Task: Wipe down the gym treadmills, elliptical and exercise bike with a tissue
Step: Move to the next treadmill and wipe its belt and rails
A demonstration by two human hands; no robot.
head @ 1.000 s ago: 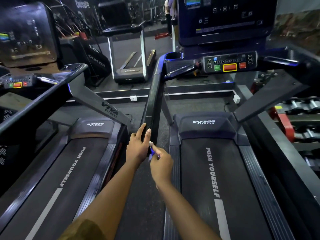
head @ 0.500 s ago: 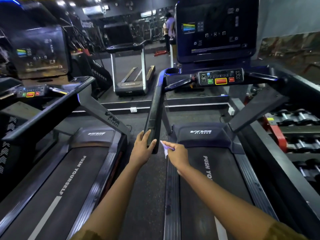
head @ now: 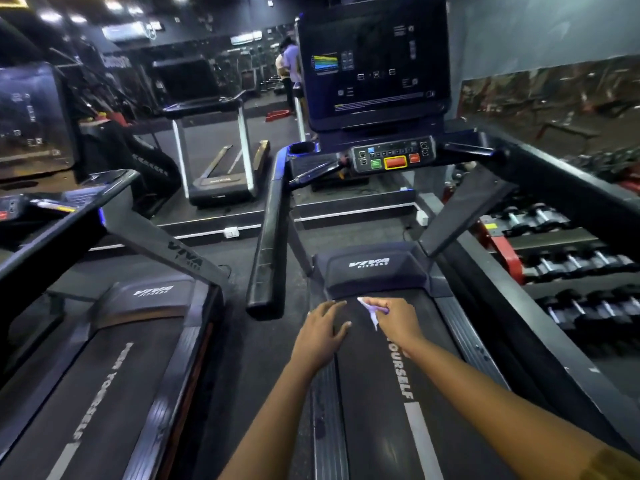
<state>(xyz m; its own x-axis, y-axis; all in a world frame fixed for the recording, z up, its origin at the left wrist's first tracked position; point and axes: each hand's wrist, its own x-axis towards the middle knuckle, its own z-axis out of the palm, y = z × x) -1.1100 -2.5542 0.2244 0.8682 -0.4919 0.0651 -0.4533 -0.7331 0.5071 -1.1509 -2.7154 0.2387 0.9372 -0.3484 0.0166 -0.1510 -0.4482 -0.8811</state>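
Note:
A black treadmill (head: 379, 268) with a "PUSH YOURSELF" belt fills the middle and right. Its left handrail (head: 268, 251) runs down from the console (head: 393, 155) and ends just left of my hands. My left hand (head: 320, 332) hovers open over the belt's left edge, fingers spread, apart from the rail. My right hand (head: 396, 318) is over the front of the belt below the motor cover, pinching a small white-purple tissue (head: 370, 308) between its fingers. A second treadmill (head: 149, 296) of the same make stands to the left.
A dumbbell rack (head: 568, 265) lines the right side, close to the treadmill's right rail. A third treadmill (head: 221, 157) stands on a raised floor behind. People (head: 289, 69) stand far back. A narrow strip of dark floor (head: 263, 358) separates the two near treadmills.
My left hand has let go of the end of the left handrail and moved right over the belt. My right hand, with the tissue, has shifted right to the belt's front.

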